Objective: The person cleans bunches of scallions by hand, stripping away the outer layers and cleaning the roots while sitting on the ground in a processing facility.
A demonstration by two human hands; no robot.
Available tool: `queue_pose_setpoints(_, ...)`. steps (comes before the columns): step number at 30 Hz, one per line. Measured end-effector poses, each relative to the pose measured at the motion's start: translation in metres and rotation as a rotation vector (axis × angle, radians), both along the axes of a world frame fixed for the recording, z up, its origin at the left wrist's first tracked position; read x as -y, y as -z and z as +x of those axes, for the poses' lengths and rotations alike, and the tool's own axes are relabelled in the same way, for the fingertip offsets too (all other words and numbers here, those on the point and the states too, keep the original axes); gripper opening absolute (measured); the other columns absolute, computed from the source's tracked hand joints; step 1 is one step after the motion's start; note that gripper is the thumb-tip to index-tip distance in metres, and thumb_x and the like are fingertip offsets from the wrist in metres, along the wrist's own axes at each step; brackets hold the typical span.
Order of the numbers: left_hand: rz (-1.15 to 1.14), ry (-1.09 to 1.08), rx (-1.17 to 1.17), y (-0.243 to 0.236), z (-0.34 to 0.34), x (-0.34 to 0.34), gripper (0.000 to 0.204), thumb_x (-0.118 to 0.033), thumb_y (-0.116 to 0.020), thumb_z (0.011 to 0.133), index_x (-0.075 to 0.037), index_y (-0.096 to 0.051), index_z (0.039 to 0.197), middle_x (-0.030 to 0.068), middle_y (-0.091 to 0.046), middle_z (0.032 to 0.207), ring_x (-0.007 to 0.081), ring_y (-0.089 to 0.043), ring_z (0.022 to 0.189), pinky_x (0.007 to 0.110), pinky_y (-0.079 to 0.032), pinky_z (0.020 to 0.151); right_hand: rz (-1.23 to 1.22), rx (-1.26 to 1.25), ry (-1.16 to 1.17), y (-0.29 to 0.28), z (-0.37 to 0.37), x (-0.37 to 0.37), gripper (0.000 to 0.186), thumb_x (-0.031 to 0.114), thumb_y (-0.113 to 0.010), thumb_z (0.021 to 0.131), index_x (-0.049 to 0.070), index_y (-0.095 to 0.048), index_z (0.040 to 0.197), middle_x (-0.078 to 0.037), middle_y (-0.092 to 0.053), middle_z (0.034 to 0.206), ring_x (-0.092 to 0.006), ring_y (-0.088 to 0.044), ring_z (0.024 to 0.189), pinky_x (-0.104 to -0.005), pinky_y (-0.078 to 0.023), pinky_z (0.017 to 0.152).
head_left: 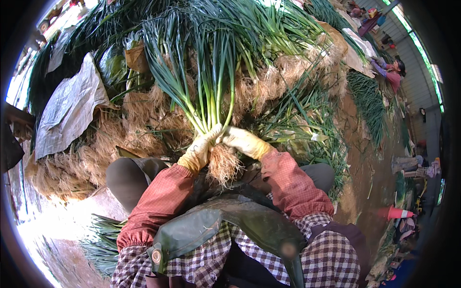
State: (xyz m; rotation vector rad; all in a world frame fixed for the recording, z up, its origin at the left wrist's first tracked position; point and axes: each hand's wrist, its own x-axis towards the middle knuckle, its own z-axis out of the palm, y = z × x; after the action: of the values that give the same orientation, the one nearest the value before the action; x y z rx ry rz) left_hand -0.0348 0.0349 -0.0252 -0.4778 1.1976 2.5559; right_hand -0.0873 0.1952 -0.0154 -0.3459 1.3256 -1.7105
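A bunch of green onions [211, 91] stands upright in front of me, long green leaves fanning upward and a tuft of pale brown roots [223, 163] hanging below. My left hand [199, 150], in a yellow rubber glove, grips the white stalks from the left. From the right, my right hand [242, 140], also yellow-gloved, closes on the same stalks just above the roots. Both hands touch each other around the bunch. Red checked sleeves cover my forearms.
A large heap of green onions with roots facing me [129, 129] fills the ground ahead. A grey plastic sheet [69, 108] lies at left. More onions [103, 240] lie by my left knee. Another person [391, 72] sits at the far right beside a dirt path [370, 177].
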Motion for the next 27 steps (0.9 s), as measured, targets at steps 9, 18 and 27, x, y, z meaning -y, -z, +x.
queue_pose_setpoints(9,-0.028,0.054,0.026,0.002,0.005,0.012,0.024,-0.011,-0.064,0.076,0.002,-0.059,0.096,0.0065,-0.062,0.082,0.0139,-0.057,0.074,0.023,-0.044,0.064,0.527,-0.995,0.135,0.006,0.041,0.017,0.015,0.013,-0.059,0.080,0.011,-0.061,0.095,-0.008,-0.062,0.081,-0.0215,-0.060,0.072,-0.0295,-0.048,0.065)
queue_pose_setpoints(18,-0.054,0.165,-0.072,-0.013,0.005,0.013,0.016,-0.010,-0.060,0.080,0.002,-0.058,0.090,0.0092,-0.062,0.076,0.0159,-0.061,0.067,0.022,-0.047,0.054,0.423,-0.180,0.263,-0.035,-0.010,0.005,0.047,0.033,-0.057,0.084,0.000,-0.048,0.116,-0.011,-0.055,0.105,-0.0149,-0.054,0.090,-0.0273,-0.045,0.076)
queue_pose_setpoints(27,-0.382,0.140,-0.062,-0.052,0.013,0.016,0.023,-0.027,-0.065,0.079,-0.006,-0.061,0.088,-0.0044,-0.052,0.062,0.0046,-0.041,0.049,0.019,-0.029,0.043,0.004,0.163,0.386,0.001,-0.023,0.034,0.033,0.021,-0.063,0.079,-0.003,-0.053,0.099,-0.010,-0.059,0.080,-0.0173,-0.057,0.067,-0.0265,-0.048,0.061)
